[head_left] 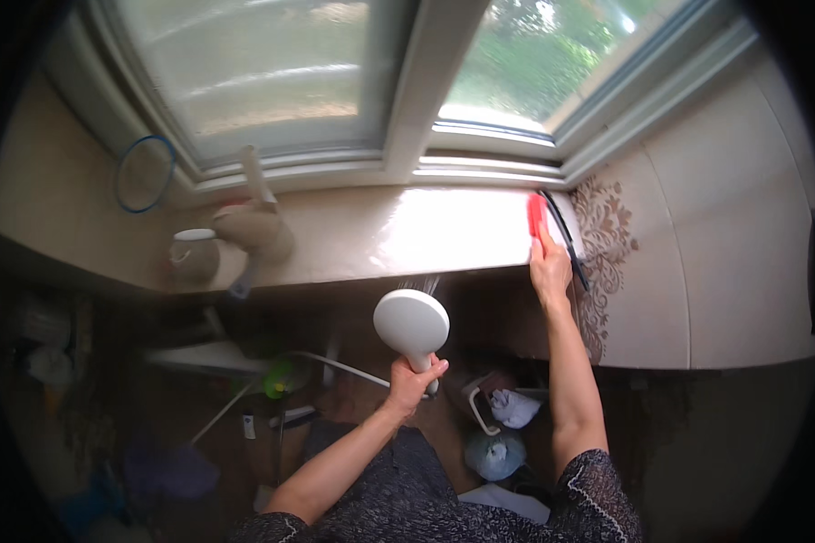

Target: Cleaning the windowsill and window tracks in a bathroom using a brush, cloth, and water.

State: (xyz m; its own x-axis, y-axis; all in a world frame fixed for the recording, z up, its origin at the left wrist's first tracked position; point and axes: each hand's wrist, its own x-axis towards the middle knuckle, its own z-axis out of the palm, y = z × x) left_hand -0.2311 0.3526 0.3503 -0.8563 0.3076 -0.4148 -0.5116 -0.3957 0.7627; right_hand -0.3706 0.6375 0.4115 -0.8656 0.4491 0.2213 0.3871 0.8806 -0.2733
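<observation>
My left hand [411, 387] grips the handle of a white shower head [411, 327], held up before me below the sill's front edge. Thin streaks of water [429, 284] leave its far side towards the windowsill [339, 224]. A white hose [346, 366] runs leftward from near its handle. My right hand [551, 268] is closed around a red brush [536, 216] at the sill's right end; its bristles cannot be made out. Just right of the brush a long, thin black object [567, 234] leans near the tiled wall.
On the sill's left stand a beige jug-like vessel [255, 227] and a jar with a white lid [195, 254]. A blue ring [145, 174] is at the left wall. Window frames [407, 102] rise behind the sill. Below lie a pale blue bag [495, 453] and a crumpled white cloth or bag [514, 408].
</observation>
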